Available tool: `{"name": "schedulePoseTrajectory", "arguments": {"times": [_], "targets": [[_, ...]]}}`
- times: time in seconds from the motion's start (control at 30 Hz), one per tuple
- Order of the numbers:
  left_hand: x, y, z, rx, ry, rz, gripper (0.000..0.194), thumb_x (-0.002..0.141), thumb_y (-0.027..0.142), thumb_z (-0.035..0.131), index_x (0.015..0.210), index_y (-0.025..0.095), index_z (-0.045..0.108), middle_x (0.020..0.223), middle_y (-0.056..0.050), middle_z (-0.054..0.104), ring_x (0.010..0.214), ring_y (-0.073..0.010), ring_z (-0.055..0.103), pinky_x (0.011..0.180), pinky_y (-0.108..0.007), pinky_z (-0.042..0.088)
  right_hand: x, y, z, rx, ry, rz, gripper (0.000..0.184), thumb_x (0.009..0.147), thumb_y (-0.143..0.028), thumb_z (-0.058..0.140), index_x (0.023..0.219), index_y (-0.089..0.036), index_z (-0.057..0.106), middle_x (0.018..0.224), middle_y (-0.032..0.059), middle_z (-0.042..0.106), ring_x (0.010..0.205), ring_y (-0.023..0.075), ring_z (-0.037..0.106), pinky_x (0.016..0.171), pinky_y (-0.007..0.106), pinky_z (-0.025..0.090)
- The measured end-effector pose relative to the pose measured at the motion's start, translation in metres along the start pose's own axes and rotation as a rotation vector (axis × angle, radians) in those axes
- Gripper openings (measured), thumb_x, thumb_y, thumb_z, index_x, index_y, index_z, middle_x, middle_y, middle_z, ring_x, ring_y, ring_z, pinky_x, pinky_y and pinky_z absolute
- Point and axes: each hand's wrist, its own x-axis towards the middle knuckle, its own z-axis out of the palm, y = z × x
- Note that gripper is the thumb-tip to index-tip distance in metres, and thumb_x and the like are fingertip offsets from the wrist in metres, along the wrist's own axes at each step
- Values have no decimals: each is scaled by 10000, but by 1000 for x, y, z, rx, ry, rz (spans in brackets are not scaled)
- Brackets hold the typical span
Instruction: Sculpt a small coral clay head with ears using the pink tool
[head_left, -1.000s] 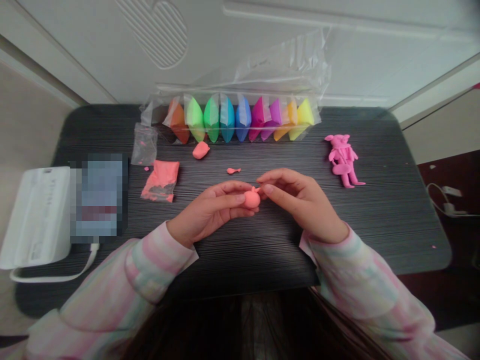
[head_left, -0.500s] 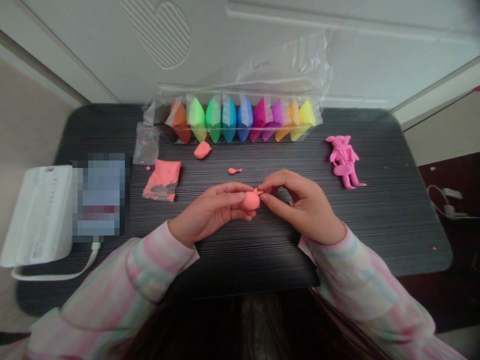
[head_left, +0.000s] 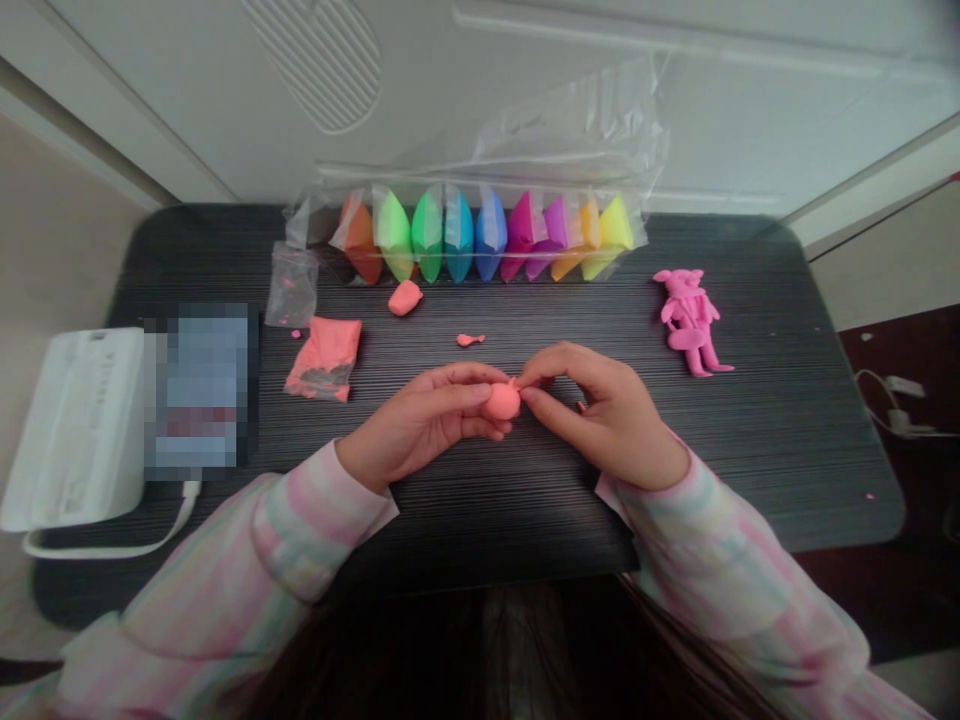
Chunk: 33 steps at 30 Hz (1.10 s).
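A round ball of coral modelling clay (head_left: 504,402) is held between the thumb and fingers of my left hand (head_left: 427,412). Small points of clay stick up from its top right side. There the thumb and forefinger of my right hand (head_left: 600,405) pinch a small clay tip, mostly hidden by the fingertips. Just beyond the hands, a small teardrop of coral clay (head_left: 470,340) lies on the dark table. Farther back rests a coral clay lump (head_left: 405,298). To the left is an opened packet of coral clay (head_left: 328,350).
Several coloured clay packets (head_left: 490,235) in clear plastic line the table's back edge. A pink clay figure (head_left: 690,322) lies at the right. On the left are an empty clear bag (head_left: 292,287), a blurred-out phone-like device (head_left: 206,390) and a white box (head_left: 82,425) with a cable.
My right fingertips have closed further over the small clay tip at the ball's right side, so less of it shows. The left hand and ball have stayed in place.
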Motion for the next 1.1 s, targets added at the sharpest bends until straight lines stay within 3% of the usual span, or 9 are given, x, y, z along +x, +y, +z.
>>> {"name": "schedulePoseTrajectory", "arguments": {"times": [0.23, 0.4, 0.6, 0.9, 1.1], "targets": [[0, 0, 0, 10, 1, 5, 162, 741, 138, 517, 883, 136, 595, 777, -32, 636, 692, -117, 595, 674, -238, 458, 0, 1, -1, 12, -8, -10, 108, 741, -139, 498, 811, -193, 561, 781, 6, 592, 737, 123, 539, 692, 267, 426], [0, -1, 0, 15, 19, 18, 175, 725, 104, 529, 877, 150, 602, 808, -21, 634, 724, -114, 592, 716, -251, 454, -2, 0, 1, 86, 54, 92, 153, 738, -195, 526, 890, -188, 542, 790, 13, 582, 724, 126, 537, 666, 265, 436], [1, 0, 2, 43, 40, 49, 191, 692, 75, 556, 850, 161, 618, 808, -4, 630, 747, -101, 575, 729, -238, 438, -1, -2, 0, 109, 13, 152, 78, 758, -218, 511, 794, -182, 570, 756, 13, 593, 712, 125, 540, 652, 262, 423], [1, 0, 7, 113, 77, 93, 193, 642, 102, 613, 825, 164, 621, 777, 5, 625, 724, -88, 557, 712, -222, 409, -1, 0, 1, 126, -17, 148, 65, 742, -214, 526, 783, -181, 564, 758, 11, 594, 709, 126, 536, 650, 265, 424], [3, -2, 6, 183, 119, 153, 216, 638, 85, 617, 836, 170, 606, 779, 11, 624, 744, -89, 560, 788, -251, 393, 0, -1, 1, 63, -7, 103, 65, 725, -152, 518, 767, -185, 554, 776, 16, 594, 727, 131, 543, 675, 271, 429]]}}
